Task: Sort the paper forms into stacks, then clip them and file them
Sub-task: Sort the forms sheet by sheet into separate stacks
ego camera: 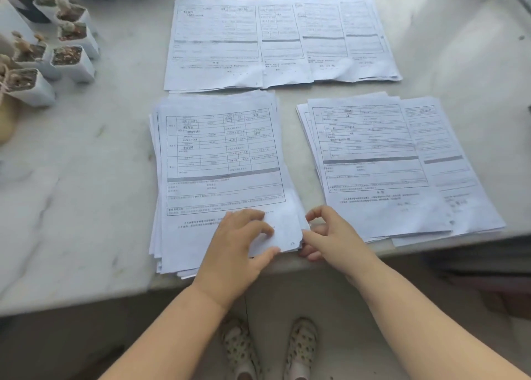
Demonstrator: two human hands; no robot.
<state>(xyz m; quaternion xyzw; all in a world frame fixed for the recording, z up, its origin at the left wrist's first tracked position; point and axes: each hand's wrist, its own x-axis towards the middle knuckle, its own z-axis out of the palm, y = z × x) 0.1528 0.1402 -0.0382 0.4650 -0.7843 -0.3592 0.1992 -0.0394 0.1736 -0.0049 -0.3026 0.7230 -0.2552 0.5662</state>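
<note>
Left hand [240, 236] lies flat, fingers straight, on near stack [221, 164]; right hand [324, 234] pinches its lifted corner. Print is too blurred to read. Thin white sheets, marble counter [86, 192].

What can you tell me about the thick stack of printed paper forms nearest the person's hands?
The thick stack of white printed paper forms lies flat near the front edge of the pale marble-look table, its sheets loosely fanned rather than squared. The top sheet shows a ruled grid with handwritten entries, a grey band and small print below. The left hand rests on its lower right part, thumb at the near edge, while the right hand pinches the lower right corner, which is slightly lifted.
</note>
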